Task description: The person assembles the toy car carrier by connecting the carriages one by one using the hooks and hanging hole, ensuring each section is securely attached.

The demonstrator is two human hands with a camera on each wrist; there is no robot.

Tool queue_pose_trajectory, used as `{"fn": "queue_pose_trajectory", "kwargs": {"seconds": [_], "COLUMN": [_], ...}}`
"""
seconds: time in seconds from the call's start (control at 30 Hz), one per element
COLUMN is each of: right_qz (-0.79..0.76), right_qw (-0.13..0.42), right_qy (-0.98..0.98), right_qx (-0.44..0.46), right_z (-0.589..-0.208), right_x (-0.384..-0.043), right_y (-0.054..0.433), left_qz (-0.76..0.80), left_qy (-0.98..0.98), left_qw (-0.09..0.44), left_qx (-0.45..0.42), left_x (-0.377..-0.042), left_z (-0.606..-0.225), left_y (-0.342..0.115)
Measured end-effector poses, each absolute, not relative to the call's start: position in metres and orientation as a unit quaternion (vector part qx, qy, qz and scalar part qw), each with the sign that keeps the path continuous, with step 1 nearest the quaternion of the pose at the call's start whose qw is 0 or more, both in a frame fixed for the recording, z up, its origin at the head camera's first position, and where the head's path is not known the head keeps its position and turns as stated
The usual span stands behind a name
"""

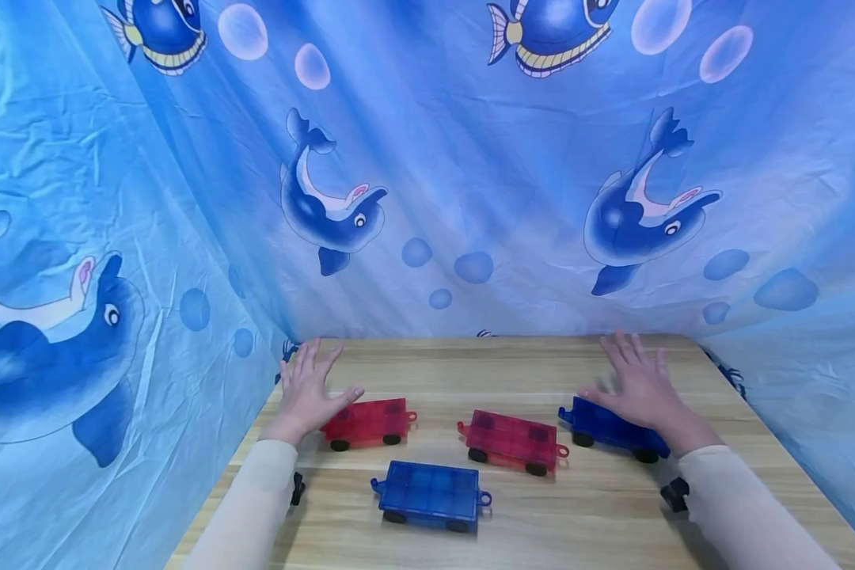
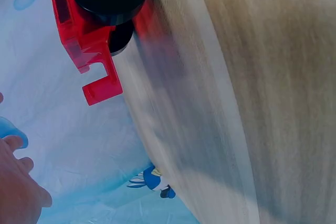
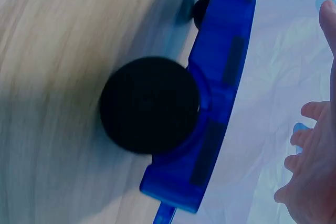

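Roughly, wagon places: left red wagon [image 1: 370, 425] beside and partly behind my left hand [image 1: 308, 397]; right blue wagon [image 1: 604, 427] partly covered by my right hand [image 1: 643, 389]; middle red wagon [image 1: 511, 437] between those two, nearer the blue one; front blue wagon [image 1: 431, 491] closest to me; all four upright on the wood-grain table [image 1: 427, 370]
Bodies: translucent and boxy; I judge them light, stiff plastic, a little slick under my fingertips, and not easily crushed
Wheels: black and round, one large in my right wrist view [image 3: 149, 106]; I expect them to roll at a sideways nudge, so a loose touch could send a wagon off
Couplings: a small hook [image 1: 378, 485] at one end and a ring [image 1: 489, 499] at the other; they look the most breakable part, so I'd avoid squeezing there
Where I'd take hold: across the long sides of the body, thumb one side and fingers the other, above the wheels
Left hand: fingers spread, thumb well apart, gripping nothing; whether it brushes the red wagon I cannot tell
Right hand: fingers and thumb spread likewise, nothing clamped; contact with the blue wagon I cannot make out
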State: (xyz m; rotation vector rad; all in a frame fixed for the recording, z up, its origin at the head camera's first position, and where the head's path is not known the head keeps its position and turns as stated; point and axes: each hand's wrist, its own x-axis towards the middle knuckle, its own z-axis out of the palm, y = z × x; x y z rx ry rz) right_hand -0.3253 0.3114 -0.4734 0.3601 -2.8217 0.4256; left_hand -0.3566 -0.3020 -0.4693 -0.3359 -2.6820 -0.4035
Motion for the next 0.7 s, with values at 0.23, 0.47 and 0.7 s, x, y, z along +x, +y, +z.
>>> {"fn": "queue_pose_trajectory", "kwargs": {"seconds": [0.23,0.47,0.7], "right_qz": [0.159,0.171,0.189], "right_qw": [0.145,0.140,0.145], "right_qy": [-0.967,-0.961,-0.954], "right_qx": [0.139,0.163,0.184], "right_z": [-0.477,-0.482,-0.489], "right_x": [-0.325,-0.323,-0.323], "right_y": [0.300,0.281,0.262], "left_qz": [-0.146,-0.163,-0.176], "left_qy": [-0.959,-0.959,-0.959], "left_qw": [0.210,0.196,0.186], "left_qx": [-0.126,-0.121,-0.121], "left_x": [-0.353,-0.346,-0.339], "left_z": [-0.472,-0.471,-0.473], "left_y": [-0.304,-0.303,-0.301]}}
